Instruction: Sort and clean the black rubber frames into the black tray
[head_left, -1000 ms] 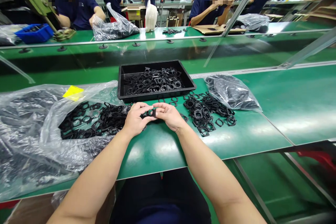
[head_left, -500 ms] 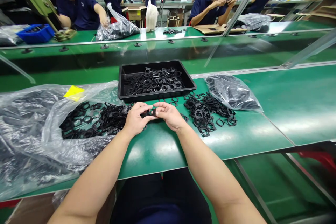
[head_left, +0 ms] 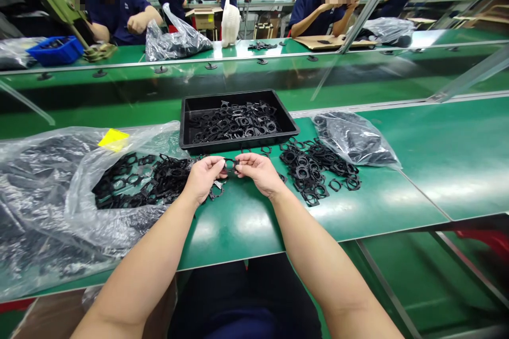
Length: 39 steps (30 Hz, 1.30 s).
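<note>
Between my two hands is a small black plastic ring part (head_left: 229,163), pinched at its left side by my left hand (head_left: 205,176) and at its right side by my right hand (head_left: 258,172). Fingertips cover much of it. Just beyond my hands stands a black tray (head_left: 238,145) holding many like parts (head_left: 242,121). Loose black parts (head_left: 163,183) spill from the mouth of a clear plastic bag (head_left: 79,201) at my left. To the right of my right hand lies a heap of flat black ring parts (head_left: 304,167).
A filled clear bag (head_left: 358,140) lies behind the right heap. A yellow slip (head_left: 114,139) rests on the left bag. Across the green bench (head_left: 246,228), beyond a rail, people in dark blue shirts sit near a blue bin (head_left: 55,51) and another bag (head_left: 175,39).
My hands have turned the part and drawn slightly apart, so its ring shape shows more. Across the bench, the left co-worker's hand has moved off the bag toward the body.
</note>
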Available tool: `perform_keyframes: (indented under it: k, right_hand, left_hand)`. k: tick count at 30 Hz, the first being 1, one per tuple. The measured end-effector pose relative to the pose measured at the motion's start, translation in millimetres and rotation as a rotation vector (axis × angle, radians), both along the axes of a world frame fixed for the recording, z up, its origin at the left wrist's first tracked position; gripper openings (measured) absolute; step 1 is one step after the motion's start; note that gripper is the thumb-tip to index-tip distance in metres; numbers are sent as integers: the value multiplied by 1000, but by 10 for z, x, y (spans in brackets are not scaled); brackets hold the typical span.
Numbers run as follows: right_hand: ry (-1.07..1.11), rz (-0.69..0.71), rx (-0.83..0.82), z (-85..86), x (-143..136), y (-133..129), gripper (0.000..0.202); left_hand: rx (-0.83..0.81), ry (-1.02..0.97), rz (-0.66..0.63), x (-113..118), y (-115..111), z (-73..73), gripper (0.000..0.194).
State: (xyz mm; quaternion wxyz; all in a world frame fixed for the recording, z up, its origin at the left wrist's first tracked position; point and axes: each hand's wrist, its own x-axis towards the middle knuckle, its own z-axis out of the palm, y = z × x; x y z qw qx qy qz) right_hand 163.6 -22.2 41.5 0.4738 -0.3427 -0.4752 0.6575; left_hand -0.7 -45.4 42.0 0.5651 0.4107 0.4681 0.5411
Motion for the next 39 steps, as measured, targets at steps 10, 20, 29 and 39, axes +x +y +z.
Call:
perform_keyframes:
  k: [10,20,29,39]
  right_hand:
    - [-16,1,43,-22,-14,-5,34]
    - [-36,-4,50,-48,-7,2,35]
    - [-28,-4,28,-56,-37,-4,34]
    - [-17,18,10,-26,-27,-9,34]
  left_hand:
    - [-61,-51,15,-21,19,-5,38]
    - [-85,-31,-16,-30,16,-6,40]
    - [29,101,4,-35,35,-76,31]
    - [-23,-109,-10,-13,3,19,35]
